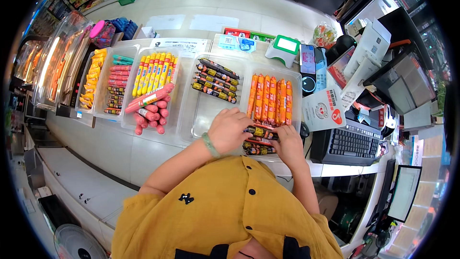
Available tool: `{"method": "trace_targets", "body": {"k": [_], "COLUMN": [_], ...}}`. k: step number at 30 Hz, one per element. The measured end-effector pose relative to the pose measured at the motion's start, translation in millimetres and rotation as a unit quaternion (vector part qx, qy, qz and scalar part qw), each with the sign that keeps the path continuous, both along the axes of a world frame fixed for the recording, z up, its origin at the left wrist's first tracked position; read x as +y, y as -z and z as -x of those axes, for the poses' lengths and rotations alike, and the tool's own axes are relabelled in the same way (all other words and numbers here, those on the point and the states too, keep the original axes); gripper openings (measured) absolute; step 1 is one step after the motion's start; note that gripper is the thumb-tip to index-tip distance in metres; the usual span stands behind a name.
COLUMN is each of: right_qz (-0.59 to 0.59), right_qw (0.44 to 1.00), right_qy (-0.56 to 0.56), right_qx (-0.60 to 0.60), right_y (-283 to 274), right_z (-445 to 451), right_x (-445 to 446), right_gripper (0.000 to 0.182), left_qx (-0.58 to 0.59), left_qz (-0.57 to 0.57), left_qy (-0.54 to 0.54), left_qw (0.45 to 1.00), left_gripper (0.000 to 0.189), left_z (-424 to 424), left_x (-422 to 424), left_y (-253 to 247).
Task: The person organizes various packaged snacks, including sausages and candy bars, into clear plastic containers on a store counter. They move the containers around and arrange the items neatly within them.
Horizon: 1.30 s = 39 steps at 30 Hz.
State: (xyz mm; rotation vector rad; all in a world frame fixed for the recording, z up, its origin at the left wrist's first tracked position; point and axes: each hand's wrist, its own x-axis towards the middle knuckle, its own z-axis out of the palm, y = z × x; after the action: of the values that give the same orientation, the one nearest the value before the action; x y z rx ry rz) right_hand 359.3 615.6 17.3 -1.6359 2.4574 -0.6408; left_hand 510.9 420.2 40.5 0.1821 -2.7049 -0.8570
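Note:
Both hands meet over the front of a clear plastic bin on the counter. My left hand, with a green bangle at its wrist, grips one end of a black-wrapped sausage. At the other end are the fingers of my right hand. More black-wrapped sausages lie beneath, partly hidden. Behind them, orange-wrapped sausages stand in a row in the same bin. To the left, another clear bin holds several black-wrapped sausages stacked at its back.
Further left, a bin of yellow-wrapped sausages has pink-wrapped sausages piled at its front. A keyboard, a mouse and a printed card sit at right. Behind stands a green-and-white payment device.

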Motion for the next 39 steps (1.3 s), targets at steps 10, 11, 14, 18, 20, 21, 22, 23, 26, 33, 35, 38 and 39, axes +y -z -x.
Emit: {"method": "trace_targets", "body": {"k": [10,11,14,18,20,21,22,23,26,33,35,38,39], "right_qz": [0.103,0.113,0.116,0.125,0.116,0.1,0.086,0.079,0.052,-0.02,-0.045,-0.084,-0.095], "right_qw": [0.988,0.986,0.983,0.98,0.982,0.984,0.985,0.985,0.984,0.978,0.975,0.971,0.97], "right_qy": [-0.115,-0.126,-0.144,-0.148,-0.132,-0.12,-0.108,-0.098,-0.065,-0.022,-0.019,-0.012,-0.014], "right_qx": [-0.016,-0.003,0.019,0.041,0.066,0.082,0.1,0.115,0.156,0.209,0.218,0.226,0.225], "right_y": [-20.1,-16.0,-4.0,13.9,23.5,29.9,31.8,33.6,38.0,53.9,53.1,53.0,53.0], "right_z": [-11.2,-9.6,-7.1,-3.8,1.1,3.4,3.7,4.5,7.9,13.2,13.0,14.3,12.9], "right_x": [-98.8,-111.8,-148.9,-192.0,-206.4,-214.1,-219.3,-222.3,-230.2,-244.8,-248.3,-251.2,-251.8], "right_gripper": [0.033,0.033,0.031,0.029,0.028,0.027,0.025,0.023,0.017,0.013,0.013,0.013,0.012], "left_qx": [0.028,0.021,-0.016,-0.045,-0.055,-0.067,-0.078,-0.089,-0.083,-0.087,-0.109,-0.112,-0.112], "left_qz": [0.047,0.082,0.167,0.232,0.247,0.253,0.259,0.265,0.301,0.287,0.301,0.307,0.309], "left_qy": [-0.102,-0.106,-0.132,-0.17,-0.183,-0.185,-0.187,-0.189,-0.187,-0.192,-0.192,-0.203,-0.206], "left_qw": [0.993,0.991,0.977,0.957,0.95,0.947,0.944,0.941,0.931,0.935,0.928,0.923,0.922], "left_gripper": [0.031,0.032,0.03,0.029,0.025,0.025,0.026,0.026,0.024,0.017,0.016,0.009,0.01], "left_z": [-42.9,-44.2,-47.0,-38.5,-28.4,-21.9,-15.4,-9.2,9.0,35.5,42.1,48.7,47.6], "left_x": [-82.6,-88.8,-110.0,-131.0,-140.9,-146.0,-150.2,-153.3,-161.6,-169.7,-171.4,-177.6,-179.6], "left_y": [-40.9,-44.9,-46.7,-47.8,-41.1,-34.9,-29.0,-22.7,0.8,25.7,30.0,36.5,38.4]}}
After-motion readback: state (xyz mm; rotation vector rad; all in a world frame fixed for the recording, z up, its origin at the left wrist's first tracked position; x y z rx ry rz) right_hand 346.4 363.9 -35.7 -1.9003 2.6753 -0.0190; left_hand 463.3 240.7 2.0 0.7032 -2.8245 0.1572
